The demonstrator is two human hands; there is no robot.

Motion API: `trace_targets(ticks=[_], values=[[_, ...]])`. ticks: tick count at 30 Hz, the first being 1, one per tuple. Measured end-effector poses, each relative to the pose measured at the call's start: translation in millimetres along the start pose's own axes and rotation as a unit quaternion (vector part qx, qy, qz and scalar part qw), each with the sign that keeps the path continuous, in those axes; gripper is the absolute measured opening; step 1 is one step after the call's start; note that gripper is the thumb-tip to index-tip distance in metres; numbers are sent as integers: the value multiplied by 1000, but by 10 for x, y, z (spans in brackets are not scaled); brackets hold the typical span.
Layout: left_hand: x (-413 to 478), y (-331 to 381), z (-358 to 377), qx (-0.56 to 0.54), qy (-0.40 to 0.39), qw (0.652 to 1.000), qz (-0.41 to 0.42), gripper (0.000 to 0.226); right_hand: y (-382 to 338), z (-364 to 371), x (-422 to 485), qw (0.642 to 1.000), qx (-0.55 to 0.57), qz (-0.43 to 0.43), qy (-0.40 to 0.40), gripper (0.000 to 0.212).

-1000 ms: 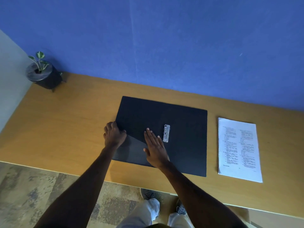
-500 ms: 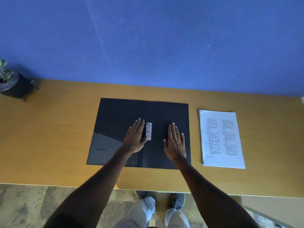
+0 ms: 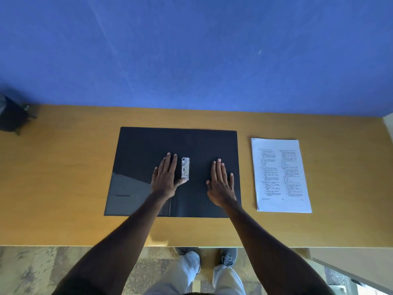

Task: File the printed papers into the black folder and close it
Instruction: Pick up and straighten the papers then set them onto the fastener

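The black folder (image 3: 148, 145) lies open and flat in the middle of the wooden desk. A small silver ring clip (image 3: 185, 168) sits at its centre fold. My left hand (image 3: 164, 177) rests palm down on the folder just left of the clip, its thumb touching the clip's lower end. On the folder's right half my right hand (image 3: 221, 184) lies flat, fingers slightly apart. Neither hand holds anything. The stack of printed papers (image 3: 280, 175) lies on the desk to the right of the folder, apart from it.
A dark plant pot (image 3: 10, 118) stands at the desk's (image 3: 63, 167) far left, cut off by the frame. A blue wall runs behind the desk. The desk's front edge is close to my legs, with patterned floor below.
One second ago my left hand gripped the folder's left edge. Now the folder lies fully open and both hands lie flat on it, either side of the clip.
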State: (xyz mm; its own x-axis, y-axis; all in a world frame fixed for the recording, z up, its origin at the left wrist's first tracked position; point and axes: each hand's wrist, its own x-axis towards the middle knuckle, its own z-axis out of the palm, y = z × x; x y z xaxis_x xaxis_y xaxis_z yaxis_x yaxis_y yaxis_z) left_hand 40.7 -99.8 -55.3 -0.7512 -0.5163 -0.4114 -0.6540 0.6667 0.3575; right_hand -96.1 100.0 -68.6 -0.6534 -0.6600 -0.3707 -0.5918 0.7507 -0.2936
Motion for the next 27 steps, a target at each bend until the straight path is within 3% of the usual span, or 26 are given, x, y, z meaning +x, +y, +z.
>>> trace_targets(ticks=[10, 13, 20, 27], values=[[79, -142, -103, -124, -44, 991, 16, 109, 13, 46, 8, 1000, -16, 2, 1, 78], [91, -99, -209, -158, -45, 986, 16, 95, 3, 31, -1, 1000, -22, 3, 4, 78], [-111, 80, -299, -66, 91, 984, 138, 39, 15, 29, 2, 1000, -26, 0, 6, 78], [81, 187, -407, -64, 193, 972, 120, 29, 53, 46, 4, 1000, -26, -7, 6, 77]])
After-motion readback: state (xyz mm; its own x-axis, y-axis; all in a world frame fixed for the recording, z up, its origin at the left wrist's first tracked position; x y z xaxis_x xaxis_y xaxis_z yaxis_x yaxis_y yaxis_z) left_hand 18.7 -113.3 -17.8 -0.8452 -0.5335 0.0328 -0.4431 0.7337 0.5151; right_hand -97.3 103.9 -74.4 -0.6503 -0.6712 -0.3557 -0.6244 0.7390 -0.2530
